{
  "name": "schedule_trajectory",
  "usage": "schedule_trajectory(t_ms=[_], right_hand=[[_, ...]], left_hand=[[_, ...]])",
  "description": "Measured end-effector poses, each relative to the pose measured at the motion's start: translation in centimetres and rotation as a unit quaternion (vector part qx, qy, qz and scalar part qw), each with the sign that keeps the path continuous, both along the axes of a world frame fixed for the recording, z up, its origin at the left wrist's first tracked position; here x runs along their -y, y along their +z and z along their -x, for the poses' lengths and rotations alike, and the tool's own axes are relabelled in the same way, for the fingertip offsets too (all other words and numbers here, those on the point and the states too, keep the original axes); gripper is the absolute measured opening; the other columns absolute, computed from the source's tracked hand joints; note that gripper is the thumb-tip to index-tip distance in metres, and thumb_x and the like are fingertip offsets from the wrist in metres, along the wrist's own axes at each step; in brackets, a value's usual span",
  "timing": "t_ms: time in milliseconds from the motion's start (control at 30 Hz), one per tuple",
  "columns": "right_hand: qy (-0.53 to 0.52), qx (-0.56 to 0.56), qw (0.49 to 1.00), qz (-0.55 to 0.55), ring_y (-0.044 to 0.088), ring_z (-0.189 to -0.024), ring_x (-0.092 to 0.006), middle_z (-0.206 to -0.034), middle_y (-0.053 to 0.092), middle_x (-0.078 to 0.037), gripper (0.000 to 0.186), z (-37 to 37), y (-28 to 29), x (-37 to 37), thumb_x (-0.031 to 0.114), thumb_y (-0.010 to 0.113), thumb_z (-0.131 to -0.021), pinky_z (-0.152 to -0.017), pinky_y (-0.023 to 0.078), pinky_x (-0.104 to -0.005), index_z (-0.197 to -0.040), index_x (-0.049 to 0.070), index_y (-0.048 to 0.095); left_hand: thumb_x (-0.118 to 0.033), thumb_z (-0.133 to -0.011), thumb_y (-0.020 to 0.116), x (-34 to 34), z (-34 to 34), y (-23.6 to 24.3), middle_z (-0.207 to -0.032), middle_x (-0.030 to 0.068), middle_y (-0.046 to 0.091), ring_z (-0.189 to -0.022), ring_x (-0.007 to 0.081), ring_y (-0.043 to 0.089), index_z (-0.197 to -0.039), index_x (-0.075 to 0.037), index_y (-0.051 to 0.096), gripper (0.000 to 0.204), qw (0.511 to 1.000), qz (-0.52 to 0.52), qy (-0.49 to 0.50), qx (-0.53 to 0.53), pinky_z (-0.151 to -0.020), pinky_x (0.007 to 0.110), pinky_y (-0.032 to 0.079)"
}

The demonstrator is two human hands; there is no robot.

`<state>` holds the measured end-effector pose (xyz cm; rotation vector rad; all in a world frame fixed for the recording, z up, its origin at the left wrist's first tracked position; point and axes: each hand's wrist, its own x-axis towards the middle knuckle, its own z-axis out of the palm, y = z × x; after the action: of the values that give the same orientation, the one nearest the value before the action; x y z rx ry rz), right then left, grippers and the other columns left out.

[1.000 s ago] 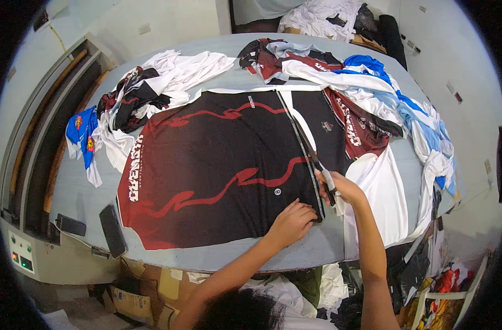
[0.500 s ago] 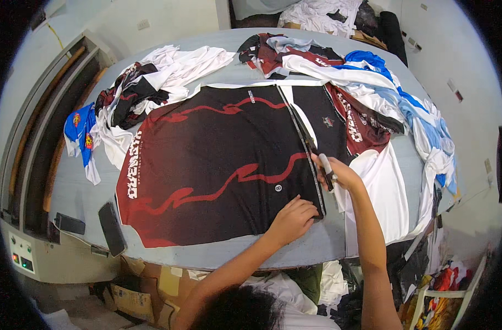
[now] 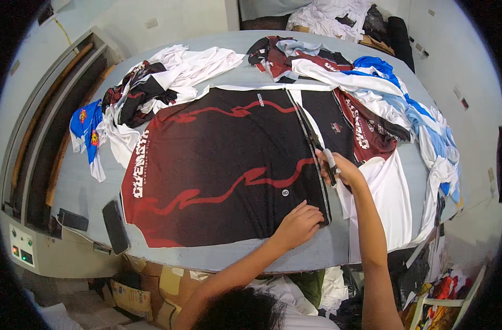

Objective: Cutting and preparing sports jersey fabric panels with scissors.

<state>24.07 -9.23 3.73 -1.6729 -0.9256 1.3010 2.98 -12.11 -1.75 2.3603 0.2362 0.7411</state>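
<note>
A large dark red and black printed fabric panel (image 3: 223,159) lies flat across the table. My left hand (image 3: 299,224) rests on its near right corner, fingers stretched out and holding nothing. In my right hand (image 3: 345,169) is a pair of scissors (image 3: 317,141), its handles gripped and its blades pointing away from me along the panel's right edge. A white strip shows beside the blades. Just right of it lies another black piece (image 3: 322,113) with a small emblem, joined to a dark red part (image 3: 366,132).
The grey table (image 3: 168,258) has a rounded far edge. Piled garments (image 3: 196,69) lie at the far left; blue and white ones (image 3: 421,118) run down the right. A black phone (image 3: 115,226) and a dark box (image 3: 73,220) sit near the left edge, beside a roller machine (image 3: 47,137).
The whole view has shifted slightly, so the table sits a little further right. My left hand stays on the panel's corner, and the scissors remain in my right hand along the same edge.
</note>
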Motion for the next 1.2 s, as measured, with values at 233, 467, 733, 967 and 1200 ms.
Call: schedule_trajectory(t_ms=[233, 467, 733, 967, 1200], right_hand=[[0.037, 0.012, 0.999, 0.011, 0.051, -0.039, -0.0141, -0.053, 0.049, -0.004, 0.051, -0.7, -0.3, -2.5, 0.053, 0.056, -0.082, -0.038, 0.041, -0.0254, -0.065, 0.005, 0.05], [0.024, 0.016, 1.0, 0.003, 0.052, -0.039, -0.0141, -0.052, 0.049, -0.004, 0.052, -1.2, -0.7, -3.1, 0.053, 0.058, -0.081, -0.037, 0.04, -0.0253, -0.067, 0.004, 0.051], [0.029, 0.078, 0.996, 0.024, 0.052, -0.037, -0.0152, -0.052, 0.05, -0.004, 0.054, -2.5, -1.2, -6.1, 0.056, 0.057, -0.08, -0.035, 0.037, -0.0262, -0.065, 0.005, 0.05], [0.024, 0.026, 0.999, 0.006, 0.052, -0.038, -0.0147, -0.053, 0.049, -0.003, 0.05, -2.4, -1.1, -6.1, 0.052, 0.06, -0.08, -0.035, 0.038, -0.0275, -0.069, 0.004, 0.05], [0.009, 0.014, 1.0, 0.014, 0.052, -0.039, -0.0158, -0.055, 0.05, -0.004, 0.054, -2.9, -0.7, -8.2, 0.057, 0.062, -0.076, -0.036, 0.039, -0.0275, -0.075, 0.005, 0.048]], left_hand=[[-0.008, -0.073, 0.062, 0.0, 0.0, -0.1, -0.099, 0.0073, 0.06, -0.105, 0.0218, 0.053, -0.093, -0.006, 0.06, 0.02, 1.0, -0.001, -0.003, -0.007, -0.102, 0.044, 0.033], [-0.009, -0.073, 0.062, 0.1, -0.1, -0.3, -0.1, 0.0068, 0.06, -0.106, 0.0214, 0.052, -0.094, -0.006, 0.06, 0.021, 1.0, -0.014, 0.002, -0.003, -0.103, 0.044, 0.033], [-0.008, -0.073, 0.063, 0.1, 0.0, 0.1, -0.1, 0.0072, 0.06, -0.107, 0.0221, 0.052, -0.094, -0.005, 0.06, 0.022, 1.0, 0.0, -0.006, -0.019, -0.104, 0.044, 0.032], [-0.008, -0.074, 0.062, 0.1, 0.0, 0.0, -0.101, 0.0072, 0.06, -0.107, 0.0223, 0.052, -0.094, -0.005, 0.06, 0.021, 1.0, 0.003, -0.004, -0.01, -0.104, 0.045, 0.031], [-0.008, -0.074, 0.062, 0.1, -0.1, 0.0, -0.1, 0.0066, 0.06, -0.106, 0.0225, 0.053, -0.094, -0.005, 0.06, 0.021, 1.0, 0.007, -0.002, -0.005, -0.104, 0.045, 0.032]])
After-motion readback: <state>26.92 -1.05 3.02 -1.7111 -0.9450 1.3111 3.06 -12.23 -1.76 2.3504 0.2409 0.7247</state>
